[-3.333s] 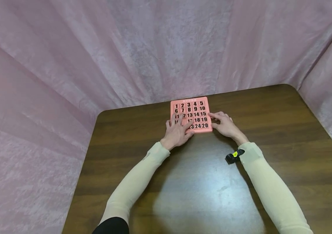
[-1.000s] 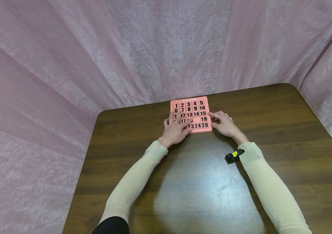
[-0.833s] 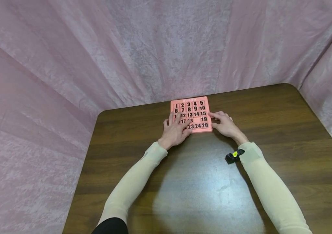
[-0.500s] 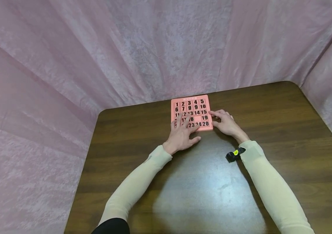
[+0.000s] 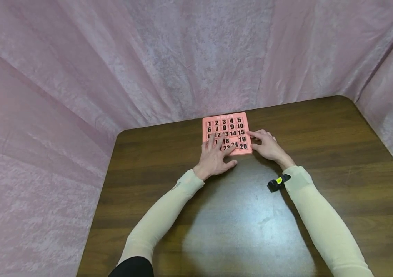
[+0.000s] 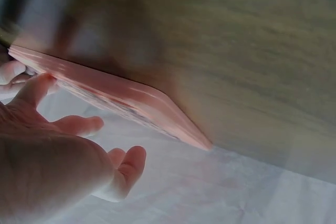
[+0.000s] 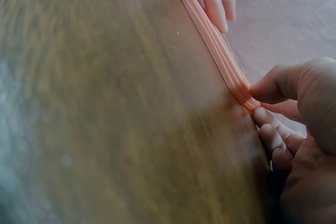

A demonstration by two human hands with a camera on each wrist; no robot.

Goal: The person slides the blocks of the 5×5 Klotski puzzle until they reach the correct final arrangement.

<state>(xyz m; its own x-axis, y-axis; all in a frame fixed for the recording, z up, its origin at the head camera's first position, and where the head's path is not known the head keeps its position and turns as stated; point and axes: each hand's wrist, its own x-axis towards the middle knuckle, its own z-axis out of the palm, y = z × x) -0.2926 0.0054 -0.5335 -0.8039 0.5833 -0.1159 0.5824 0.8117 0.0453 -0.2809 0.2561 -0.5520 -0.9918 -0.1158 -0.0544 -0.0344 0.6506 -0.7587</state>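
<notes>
A pink number sliding puzzle [image 5: 225, 119] lies flat near the table's far edge, with black-numbered tiles in rows. My left hand [image 5: 213, 159] reaches over its lower left with fingers spread and mostly straight; one fingertip is on the 24 tile [image 5: 234, 144]. That tile sits slightly above the line of its row, below a narrow bare slot. Several lower-left tiles are covered by the fingers. My right hand [image 5: 267, 147] holds the puzzle's right side, and the right wrist view shows the thumb and curled fingers at its corner. Spread left fingers [image 6: 32, 90] touch the puzzle in the left wrist view.
The puzzle rests on a dark brown wooden table [image 5: 141, 161] with a bright glare patch in front. A pink curtain [image 5: 169, 69] hangs right behind the table and along the sides. A black wrist camera [image 5: 275, 184] is strapped to the right wrist.
The 18 tile has slid left, leaving a gap beside 19. My left hand has since shifted right and toward me, and the 24 tile has moved up a little. My right hand stays put.
</notes>
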